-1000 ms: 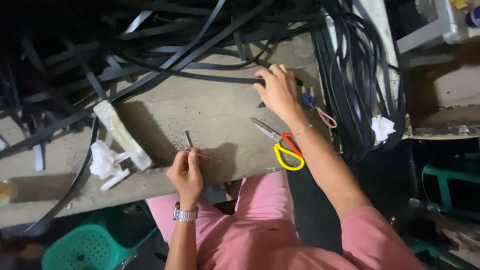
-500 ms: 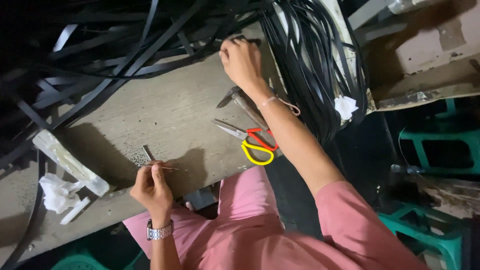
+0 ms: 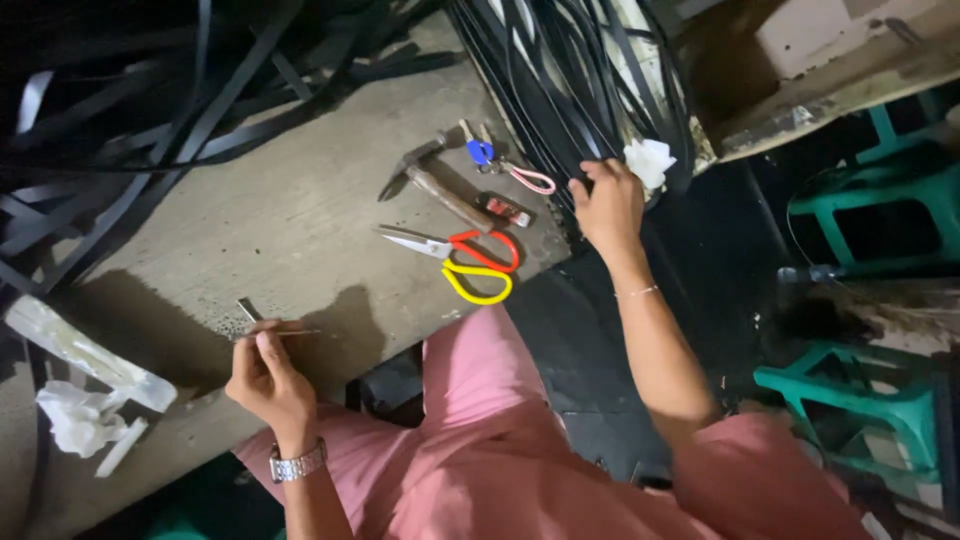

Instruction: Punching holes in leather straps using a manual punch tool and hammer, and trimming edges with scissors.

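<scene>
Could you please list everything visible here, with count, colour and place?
Grey worktable: one, centre.
Flat black rubber strips: many, heaped at the table's upper left.
Hanging black strip bundle: one, over the table's right edge.
Wooden-handled hammer: one, brown and dark, table centre.
Scissors with red and yellow handles: one, below the hammer.
Keys with blue cap and pink loop: one bunch, right of the hammer.
Small red and black object: one, beside the hammer handle.
White crumpled paper: one, on the bundle.
Long pale wrapped block: one, far left.
Green plastic stools: at least two, right.
Left hand: pinches a thin metal pin.
Right hand: grip on the bundle.
</scene>
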